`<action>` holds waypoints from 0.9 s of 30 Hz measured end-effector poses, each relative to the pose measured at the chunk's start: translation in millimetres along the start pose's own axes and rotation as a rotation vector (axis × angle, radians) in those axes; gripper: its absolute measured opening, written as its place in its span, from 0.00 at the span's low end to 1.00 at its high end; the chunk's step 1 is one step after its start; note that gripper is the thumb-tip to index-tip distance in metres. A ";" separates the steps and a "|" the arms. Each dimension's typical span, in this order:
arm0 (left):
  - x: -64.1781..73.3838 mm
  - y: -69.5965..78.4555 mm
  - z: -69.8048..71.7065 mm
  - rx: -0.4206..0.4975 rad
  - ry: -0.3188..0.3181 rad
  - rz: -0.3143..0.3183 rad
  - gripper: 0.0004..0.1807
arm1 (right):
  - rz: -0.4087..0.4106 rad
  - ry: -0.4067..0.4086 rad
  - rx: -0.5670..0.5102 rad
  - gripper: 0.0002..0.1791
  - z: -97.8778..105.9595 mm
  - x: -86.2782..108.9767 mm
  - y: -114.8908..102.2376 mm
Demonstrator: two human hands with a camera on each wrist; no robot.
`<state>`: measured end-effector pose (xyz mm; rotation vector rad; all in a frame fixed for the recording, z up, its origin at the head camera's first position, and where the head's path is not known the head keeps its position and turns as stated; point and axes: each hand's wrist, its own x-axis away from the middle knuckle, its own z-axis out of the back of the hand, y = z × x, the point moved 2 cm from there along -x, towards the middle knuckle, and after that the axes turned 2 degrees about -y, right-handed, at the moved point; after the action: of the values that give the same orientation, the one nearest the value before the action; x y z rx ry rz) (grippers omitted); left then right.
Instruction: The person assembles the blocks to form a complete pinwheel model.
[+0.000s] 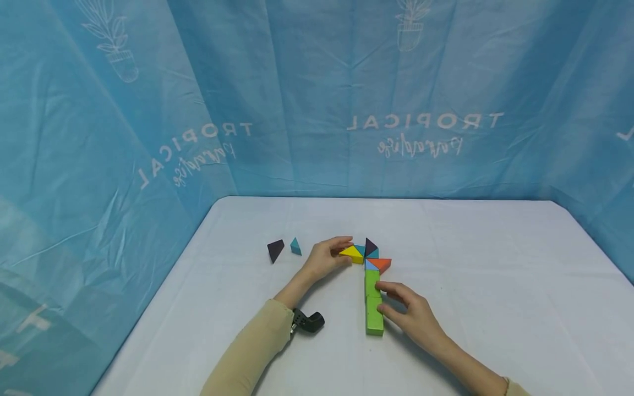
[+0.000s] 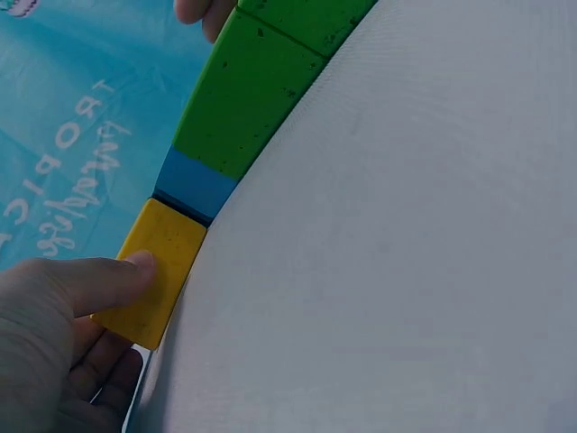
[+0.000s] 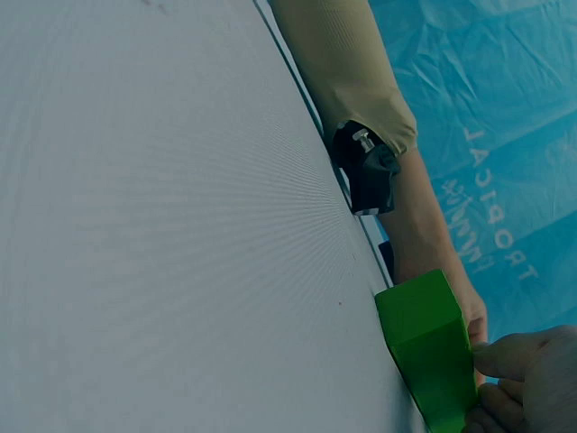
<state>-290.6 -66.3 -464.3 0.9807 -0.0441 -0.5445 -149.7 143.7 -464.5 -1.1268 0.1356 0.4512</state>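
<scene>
My left hand [image 1: 324, 258] pinches a yellow triangular block [image 1: 353, 254] between thumb and fingers. In the left wrist view the thumb lies on the face of this yellow block [image 2: 160, 271], which butts against a blue block [image 2: 196, 183]. Two green blocks [image 1: 373, 316] stand end to end in a line toward me. My right hand [image 1: 413, 316] touches their right side with thumb and index fingertips, both on that same side. Beyond the green blocks sit a light blue and an orange triangular block [image 1: 382, 265], then a dark triangular block [image 1: 370, 247] among blue ones.
A dark triangular block [image 1: 275, 251] and a small teal one [image 1: 295, 246] lie apart on the left. The white-covered table [image 1: 470, 275] has blue printed curtains [image 1: 317, 99] behind and beside it. A black device [image 1: 308, 321] is strapped to the left wrist.
</scene>
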 end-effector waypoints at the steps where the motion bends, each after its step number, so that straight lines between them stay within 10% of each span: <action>1: 0.0 0.2 -0.4 -0.005 0.002 0.003 0.28 | 0.002 -0.001 0.000 0.23 0.0 0.1 -0.1; 17: 2.9 2.8 2.0 0.013 0.026 -0.002 0.28 | -0.042 0.003 0.021 0.22 3.7 -0.3 -41.4; 27: 27.0 24.2 77.6 0.165 0.113 0.017 0.19 | -0.025 0.015 0.017 0.22 2.8 1.8 -37.2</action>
<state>-278.5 -128.4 -406.6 1.1699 0.0039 -0.4746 -133.0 133.7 -432.6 -1.1147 0.1376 0.4186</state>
